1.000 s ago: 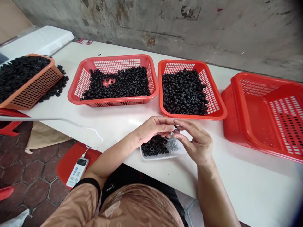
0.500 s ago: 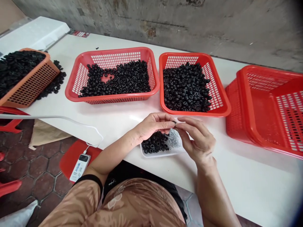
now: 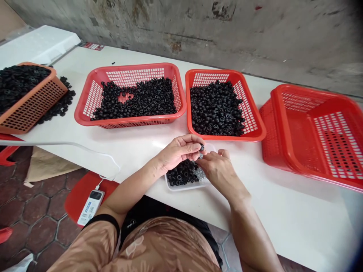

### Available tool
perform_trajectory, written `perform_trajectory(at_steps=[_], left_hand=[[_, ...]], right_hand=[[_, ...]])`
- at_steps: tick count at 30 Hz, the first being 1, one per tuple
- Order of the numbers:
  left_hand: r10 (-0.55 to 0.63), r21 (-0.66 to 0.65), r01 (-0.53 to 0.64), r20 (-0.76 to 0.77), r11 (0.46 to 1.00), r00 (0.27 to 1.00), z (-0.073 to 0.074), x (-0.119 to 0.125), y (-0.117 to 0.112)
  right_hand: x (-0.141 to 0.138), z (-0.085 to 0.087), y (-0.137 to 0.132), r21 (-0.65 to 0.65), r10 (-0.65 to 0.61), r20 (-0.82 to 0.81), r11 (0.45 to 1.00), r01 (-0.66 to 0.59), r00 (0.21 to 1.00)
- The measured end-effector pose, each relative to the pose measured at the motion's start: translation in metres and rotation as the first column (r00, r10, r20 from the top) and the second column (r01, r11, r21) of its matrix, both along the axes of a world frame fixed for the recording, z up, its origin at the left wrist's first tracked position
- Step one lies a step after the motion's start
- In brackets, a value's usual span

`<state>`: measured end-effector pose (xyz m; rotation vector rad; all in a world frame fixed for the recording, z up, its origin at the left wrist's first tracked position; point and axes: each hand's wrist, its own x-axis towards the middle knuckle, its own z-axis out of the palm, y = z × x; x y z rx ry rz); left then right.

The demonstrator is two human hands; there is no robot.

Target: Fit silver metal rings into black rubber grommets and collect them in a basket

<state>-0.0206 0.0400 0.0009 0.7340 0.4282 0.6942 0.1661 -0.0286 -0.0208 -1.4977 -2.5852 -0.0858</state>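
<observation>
Between the thumb and fingers of my left hand [image 3: 181, 152] is a small round black plastic piece [image 3: 202, 147], its opening facing up. My right hand [image 3: 219, 170] reaches down into a shallow translucent tray [image 3: 185, 187], its fingers bunched over the small silvery pieces [image 3: 200, 173] there. The fingertips are partly hidden, so I cannot make out what is in them. Loose black ring-shaped pieces [image 3: 181, 173] fill the left part of the tray, below my left hand.
Behind the tray stand two red baskets, a wide one [image 3: 130, 122] and a squarer one [image 3: 227, 138], both holding black pieces. Stacked red baskets [image 3: 286, 151] are at the right. An orange basket [image 3: 34, 102] heaped with black parts stands left. A white cable [image 3: 70, 143] runs to a power bank [image 3: 91, 207].
My right hand has moved away from the left hand's fingertips and down into the tray. My left hand keeps the black piece, now turned more upright. The view has shifted slightly.
</observation>
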Motion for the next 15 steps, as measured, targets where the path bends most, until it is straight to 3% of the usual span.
perform_trajectory(at_steps=[7,9,11,13,15], left_hand=[[-0.019,0.021,0.019,-0.010,1.000,1.000,0.002,0.000,-0.001],[-0.015,0.026,0.015,-0.009,1.000,1.000,0.003,-0.001,-0.001],[-0.020,0.029,0.020,-0.005,0.999,1.000,0.003,-0.002,-0.001],[-0.027,0.033,0.027,-0.004,0.999,1.000,0.002,-0.002,-0.001],[-0.035,0.039,0.036,-0.012,0.999,0.999,0.001,-0.002,-0.002]], right_hand=[[-0.011,-0.005,0.006,-0.074,-0.097,0.055,0.992,0.101,0.994],[-0.008,-0.002,0.007,-0.068,-0.086,-0.021,0.994,0.084,0.996],[-0.001,0.003,0.007,-0.056,-0.054,-0.213,0.997,0.043,0.975],[0.007,0.009,0.008,-0.045,-0.051,-0.499,0.998,0.033,0.865],[0.011,0.013,0.009,-0.046,-0.081,-0.755,0.996,0.071,0.651]])
